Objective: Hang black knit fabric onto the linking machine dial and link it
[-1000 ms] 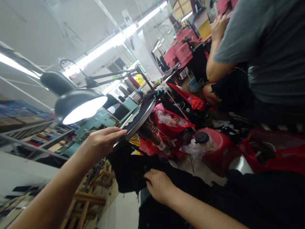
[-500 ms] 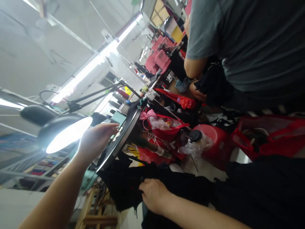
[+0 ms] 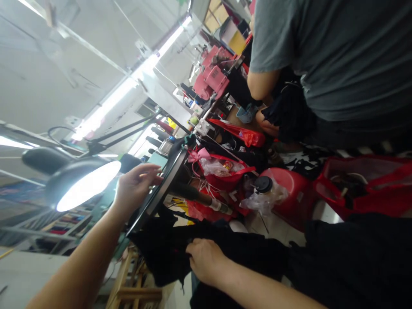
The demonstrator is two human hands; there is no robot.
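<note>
My left hand is raised over the edge of a dark-topped work table, close below a lit lamp. Its fingers are bent but apart, with nothing visible between them. Lower down, my right hand has its fingers closed on black cloth. This cloth hangs from the table edge and has a ragged lower border. More black fabric spreads to the right, by my right forearm. Part of the table top is hidden behind my left hand.
A person in a grey shirt sits at the upper right. Red bags, a red stool and a black-lidded cup stand below the table. Pink machines line the back. A wooden frame is at the bottom.
My left hand has shifted slightly, and its fingers are more bent. My right hand stays on the black cloth. The view has moved a little.
</note>
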